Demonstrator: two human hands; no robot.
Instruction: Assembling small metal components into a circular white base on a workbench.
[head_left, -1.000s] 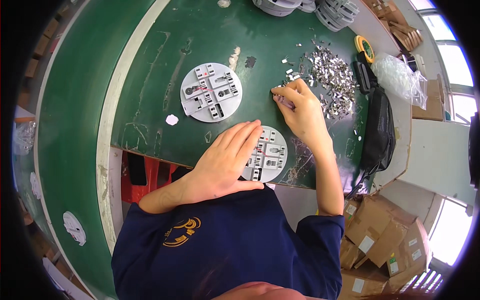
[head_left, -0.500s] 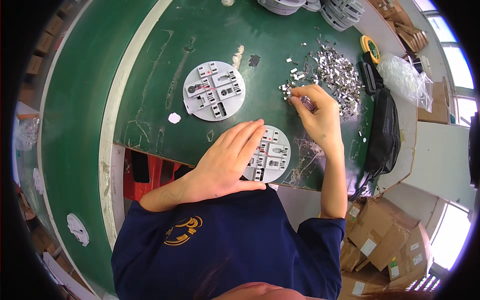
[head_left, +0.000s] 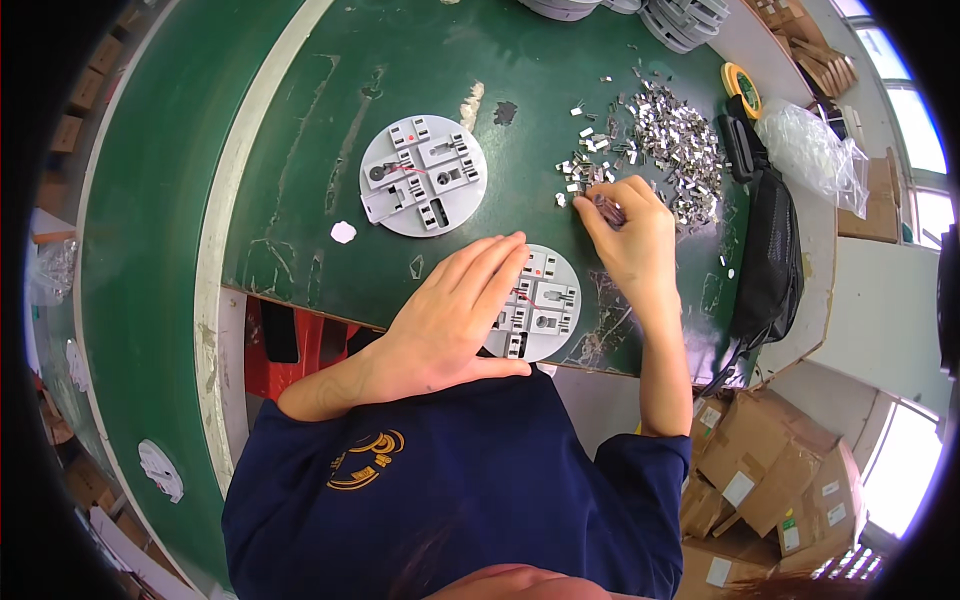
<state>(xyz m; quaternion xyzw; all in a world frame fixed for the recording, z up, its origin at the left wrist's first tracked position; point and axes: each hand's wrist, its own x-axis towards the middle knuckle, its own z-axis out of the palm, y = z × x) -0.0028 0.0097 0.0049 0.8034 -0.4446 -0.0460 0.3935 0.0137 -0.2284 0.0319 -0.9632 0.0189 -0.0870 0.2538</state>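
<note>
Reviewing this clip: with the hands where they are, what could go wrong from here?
The round grey plastic disc under the left hand overhangs the green table's near edge; it might tip off if pressure lifts. The right hand picks at the edge of the pile of small shiny metal clips; strays already lie scattered, so more could be swept off.
</note>
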